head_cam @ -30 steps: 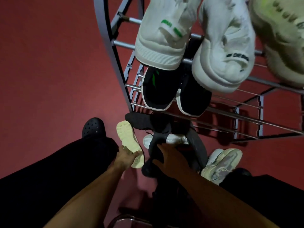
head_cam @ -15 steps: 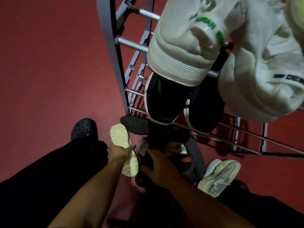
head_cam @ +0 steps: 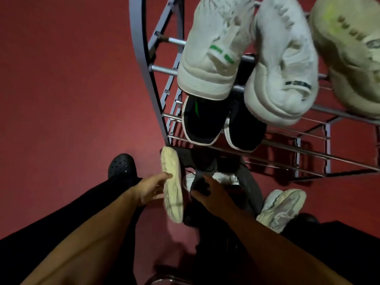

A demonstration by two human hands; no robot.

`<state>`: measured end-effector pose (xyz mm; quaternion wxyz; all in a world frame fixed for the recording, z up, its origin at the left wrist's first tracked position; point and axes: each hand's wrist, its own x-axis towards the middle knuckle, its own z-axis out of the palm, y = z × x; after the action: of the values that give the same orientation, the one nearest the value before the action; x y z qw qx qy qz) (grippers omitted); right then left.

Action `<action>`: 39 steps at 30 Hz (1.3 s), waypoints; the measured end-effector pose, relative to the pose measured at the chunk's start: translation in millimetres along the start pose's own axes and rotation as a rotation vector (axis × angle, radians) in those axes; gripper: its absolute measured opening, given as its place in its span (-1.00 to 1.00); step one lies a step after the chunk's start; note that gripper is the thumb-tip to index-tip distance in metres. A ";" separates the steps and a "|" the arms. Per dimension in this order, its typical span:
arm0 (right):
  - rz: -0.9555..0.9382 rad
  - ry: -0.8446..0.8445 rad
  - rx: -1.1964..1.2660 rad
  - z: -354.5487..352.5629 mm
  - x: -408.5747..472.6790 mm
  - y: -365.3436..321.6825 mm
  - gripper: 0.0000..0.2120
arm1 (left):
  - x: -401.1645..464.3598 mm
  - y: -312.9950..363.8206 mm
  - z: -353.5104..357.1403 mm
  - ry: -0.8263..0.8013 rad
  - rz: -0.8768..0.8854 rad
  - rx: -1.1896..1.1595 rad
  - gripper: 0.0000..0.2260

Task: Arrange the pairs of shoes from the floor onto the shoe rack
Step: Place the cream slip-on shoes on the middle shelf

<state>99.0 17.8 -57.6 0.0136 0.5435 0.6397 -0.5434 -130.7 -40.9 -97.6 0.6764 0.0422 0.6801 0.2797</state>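
Note:
My left hand [head_cam: 151,190] holds a cream-soled shoe [head_cam: 171,188] turned on its side, sole facing left, with fingers and thumb on the sole's edge. Just to its right, my right hand [head_cam: 211,194] grips a dark shoe [head_cam: 246,182] by its opening, low in front of the grey metal shoe rack [head_cam: 144,79]. Two white sneakers [head_cam: 207,58] and a cream one [head_cam: 349,48] sit on the top shelf. A black pair with white edging [head_cam: 202,122] sits on the shelf below. A pale sneaker [head_cam: 282,208] lies on the floor at right.
The floor [head_cam: 61,99] is red. A black clog [head_cam: 122,166] on my left foot stands beside the rack's left post. A white shoe [head_cam: 225,178] lies partly hidden under the dark one. The rack's lower rails [head_cam: 308,153] to the right are bare.
The cream-soled shoe has turned more onto its edge and shifted toward the rack. My left hand's fingers have stretched out along its sole. My right hand stays on the dark shoe.

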 end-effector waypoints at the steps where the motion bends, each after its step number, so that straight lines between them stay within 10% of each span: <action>1: 0.020 0.047 0.117 0.4 -2.9 -3.9 -0.47 | -13.9 5.3 0.0 -0.079 -0.020 -0.031 -0.71; 7: 0.239 -0.021 0.689 -25.5 -45.0 -34.0 -0.39 | -105.0 29.3 49.0 -0.380 -0.050 -0.165 -0.55; 27: 0.064 0.091 0.975 -80.8 -171.2 15.7 -0.53 | -211.1 -5.5 126.5 -0.595 0.044 0.084 -0.58; 32: 0.075 0.130 1.101 -85.6 -185.5 40.3 -0.84 | -194.4 -8.8 123.2 -0.237 0.208 0.423 -0.56; 39: 0.110 0.159 1.149 -95.0 -191.5 59.5 -0.60 | -182.2 3.6 129.0 -0.195 0.349 0.606 -0.62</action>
<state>274.0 -55.9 57.2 -0.3033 0.5351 0.2121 -0.7594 4.7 -75.6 76.5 0.6368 0.3829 0.6469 0.1714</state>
